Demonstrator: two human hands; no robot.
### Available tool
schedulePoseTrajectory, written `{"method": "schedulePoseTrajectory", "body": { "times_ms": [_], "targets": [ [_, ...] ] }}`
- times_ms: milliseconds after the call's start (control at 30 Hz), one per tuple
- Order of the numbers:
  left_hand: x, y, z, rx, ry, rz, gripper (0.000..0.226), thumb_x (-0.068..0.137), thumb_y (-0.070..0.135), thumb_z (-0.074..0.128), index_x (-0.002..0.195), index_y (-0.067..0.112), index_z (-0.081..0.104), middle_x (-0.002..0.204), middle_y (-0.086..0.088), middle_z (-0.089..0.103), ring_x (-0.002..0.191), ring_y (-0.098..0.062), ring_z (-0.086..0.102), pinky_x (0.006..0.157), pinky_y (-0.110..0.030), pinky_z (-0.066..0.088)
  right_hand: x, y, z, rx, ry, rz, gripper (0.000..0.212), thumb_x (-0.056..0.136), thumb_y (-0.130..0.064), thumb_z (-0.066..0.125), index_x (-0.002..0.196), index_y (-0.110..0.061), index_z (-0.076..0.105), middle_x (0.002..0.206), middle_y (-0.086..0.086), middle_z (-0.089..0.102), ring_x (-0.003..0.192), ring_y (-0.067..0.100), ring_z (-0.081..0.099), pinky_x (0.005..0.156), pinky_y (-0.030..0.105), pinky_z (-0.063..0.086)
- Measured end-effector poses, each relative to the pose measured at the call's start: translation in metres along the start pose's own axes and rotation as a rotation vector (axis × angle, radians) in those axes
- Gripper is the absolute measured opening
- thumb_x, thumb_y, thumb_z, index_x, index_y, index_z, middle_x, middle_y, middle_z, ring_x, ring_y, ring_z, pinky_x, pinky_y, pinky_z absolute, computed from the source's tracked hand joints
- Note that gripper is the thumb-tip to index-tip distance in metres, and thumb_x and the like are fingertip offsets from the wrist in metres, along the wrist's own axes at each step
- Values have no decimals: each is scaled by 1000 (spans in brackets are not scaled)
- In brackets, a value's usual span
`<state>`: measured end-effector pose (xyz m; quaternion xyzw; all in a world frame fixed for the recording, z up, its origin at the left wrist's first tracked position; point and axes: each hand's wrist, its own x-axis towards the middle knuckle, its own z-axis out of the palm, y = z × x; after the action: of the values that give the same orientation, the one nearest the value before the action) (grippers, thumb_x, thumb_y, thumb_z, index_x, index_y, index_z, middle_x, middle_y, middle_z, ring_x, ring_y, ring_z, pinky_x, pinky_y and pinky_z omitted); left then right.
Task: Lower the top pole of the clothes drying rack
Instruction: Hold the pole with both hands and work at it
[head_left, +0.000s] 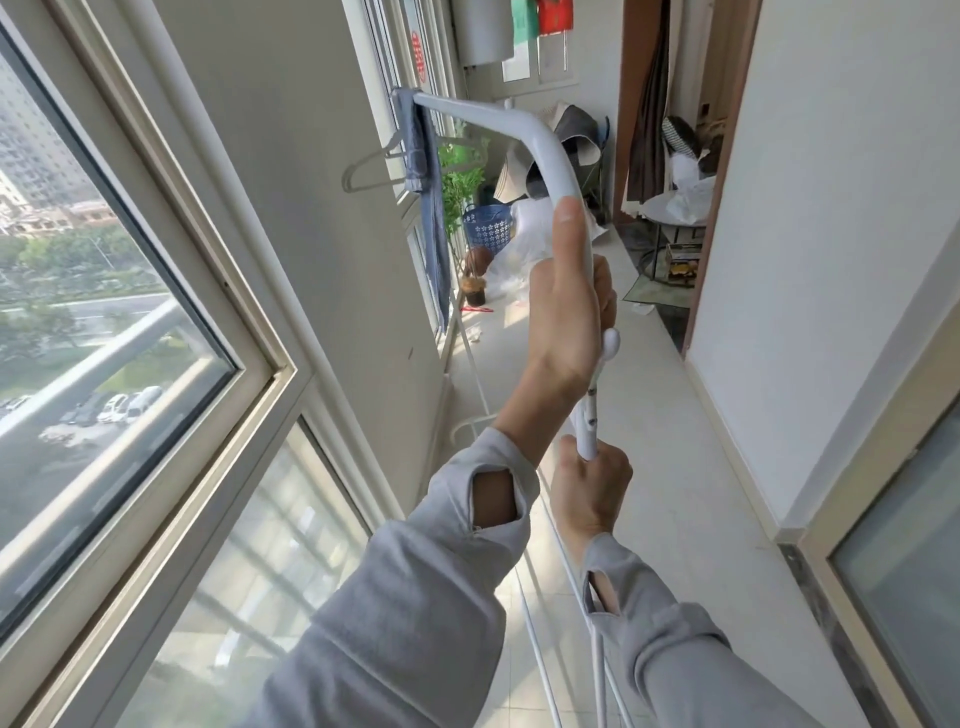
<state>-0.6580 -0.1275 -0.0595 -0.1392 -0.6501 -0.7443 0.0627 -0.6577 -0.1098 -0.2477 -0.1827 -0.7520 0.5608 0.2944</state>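
**Top pole gripped at the near upright; lowering not yet evident**

The top pole (470, 111) is seen in the upper centre of the frame, running from a bend near the middle back toward the window side, where a blue cloth (423, 171) and a white hanger (371, 171) hang from its far end. From the bend, the white tube descends through the centre of the frame.

The left hand (563, 312) is wrapped around this descending tube just below the bend, thumb laid up along it. A white knob (612, 344) is seen just below this hand, beside the tube. The right hand (589, 491) is closed around the lower upright (589, 431), lower centre. A short, scuffed section of tube is exposed between the two hands.

Step judged in hand: release or sliding of the upper tube into the lower one. Whether the knob is loosened cannot be told.

The next move is judged to call for a steady lower grip, a downward push from the upper hand, and care that the hung items are not shaken off.
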Motion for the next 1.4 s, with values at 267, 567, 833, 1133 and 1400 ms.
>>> {"method": "schedulePoseTrajectory", "body": {
  "times_ms": [267, 567, 833, 1133, 1400],
  "targets": [
    [52, -13, -9, -21, 29, -34, 56, 99, 66, 28, 66, 22, 17, 49, 3, 17, 46, -14, 12, 44, -28, 15, 40, 0, 38, -24, -7, -35, 30, 71, -24, 44, 45, -15, 33, 38, 3, 31, 41, 28, 29, 43, 37, 29],
    [103, -28, -8, -9, 48, -46, 61, 100, 66, 26, 59, 21, 23, 53, 0, 17, 42, -14, 13, 42, -25, 17, 85, 10, 71, -48, 20, -38, 35, 74, -25, 46, 53, 3, 52, 52, 30, 54, 50, 45, 46, 46, 44, 38],
    [140, -38, -26, -31, 37, -63, 57, 101, 65, 26, 66, 20, 16, 57, -2, 15, 48, -16, 11, 44, -27, 15, 107, 8, 105, -42, 0, -47, 33, 74, -20, 46, 46, -7, 33, 40, 2, 25, 45, 30, 28, 45, 34, 22],
    [179, -48, -50, -46, -3, -2, 65, 101, 62, 29, 46, 27, 26, 41, 10, 24, 38, -9, 21, 39, -23, 21, 125, 0, 141, -2, 85, -39, 32, 71, -18, 46, 45, -9, 30, 40, 16, 32, 43, 28, 26, 45, 35, 22],
    [218, -61, -68, -12, -13, 44, 73, 89, 73, 29, 33, 25, 31, 39, 11, 27, 39, -8, 24, 47, -31, 22, 145, -7, 174, 27, 105, -25, 37, 71, -20, 47, 41, -22, 24, 38, 0, 24, 41, 16, 19, 46, 35, 23]
  ]
}}
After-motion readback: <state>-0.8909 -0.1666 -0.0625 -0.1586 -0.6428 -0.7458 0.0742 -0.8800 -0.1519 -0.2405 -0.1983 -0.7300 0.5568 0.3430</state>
